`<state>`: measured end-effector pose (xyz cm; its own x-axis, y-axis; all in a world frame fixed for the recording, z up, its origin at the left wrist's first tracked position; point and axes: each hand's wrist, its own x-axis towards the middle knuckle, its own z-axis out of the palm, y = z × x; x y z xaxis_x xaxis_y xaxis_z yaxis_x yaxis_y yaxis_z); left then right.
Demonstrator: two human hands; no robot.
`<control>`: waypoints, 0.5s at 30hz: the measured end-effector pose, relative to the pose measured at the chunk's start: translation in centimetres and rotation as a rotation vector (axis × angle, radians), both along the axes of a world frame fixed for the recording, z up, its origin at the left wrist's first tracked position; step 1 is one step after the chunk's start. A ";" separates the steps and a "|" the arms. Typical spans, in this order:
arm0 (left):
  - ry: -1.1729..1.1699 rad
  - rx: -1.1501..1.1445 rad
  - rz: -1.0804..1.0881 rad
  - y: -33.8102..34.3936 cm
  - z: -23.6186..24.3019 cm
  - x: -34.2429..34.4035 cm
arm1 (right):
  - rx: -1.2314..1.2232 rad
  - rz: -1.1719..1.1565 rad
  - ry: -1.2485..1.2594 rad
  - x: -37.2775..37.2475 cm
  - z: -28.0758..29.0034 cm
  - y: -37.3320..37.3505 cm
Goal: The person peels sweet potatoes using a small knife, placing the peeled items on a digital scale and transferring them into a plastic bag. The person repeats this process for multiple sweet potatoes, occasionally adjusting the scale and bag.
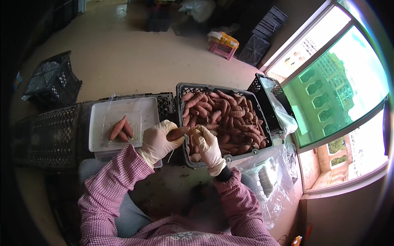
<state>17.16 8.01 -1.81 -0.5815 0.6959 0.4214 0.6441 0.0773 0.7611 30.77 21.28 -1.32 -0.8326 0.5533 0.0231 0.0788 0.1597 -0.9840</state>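
A reddish-brown sweet potato (178, 133) lies lengthwise between my two gloved hands. My left hand (158, 141) is wrapped round its left end. At its right tip my right hand (206, 148) has its fingers pinched together; whether they hold the tip or some small bit there is hidden. Just beyond and to the right, a black plastic crate (179, 91) is heaped with sweet potatoes (230, 119). On the left stands a white tray (95, 123) with a clear plastic container in it, and a few sweet potatoes (122, 130) rest in that container.
Clear plastic bags (283, 164) with white stacked trays lie at the right by the window (336, 86). Another black crate (262, 88) with a white liner adjoins the full one. Farther off are a crate (55, 80) on the left and a pink stool (223, 44).
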 end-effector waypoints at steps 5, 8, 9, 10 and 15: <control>0.116 -0.002 0.043 0.5 -1.6 0.5 | -0.116 -0.062 -0.040 -1.4 -0.1 -2.2; 0.077 -0.020 -0.002 0.4 -2.2 0.5 | -0.067 0.033 0.011 -1.4 -0.1 -2.0; 0.059 -0.013 -0.019 0.4 -2.4 0.3 | -0.020 0.037 0.005 -1.3 -0.5 -1.6; 0.040 -0.007 -0.036 0.3 -2.5 0.2 | 0.026 0.041 0.000 -1.2 -1.2 -1.0; -0.070 -0.007 -0.091 -0.4 -1.7 -0.3 | 0.096 -0.058 -0.089 -0.9 -2.3 0.4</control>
<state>16.90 7.62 -3.53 -0.5434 0.7501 0.3770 0.5941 0.0263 0.8040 29.86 21.69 -3.67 -0.8002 0.5996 0.0063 0.1766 0.2457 -0.9531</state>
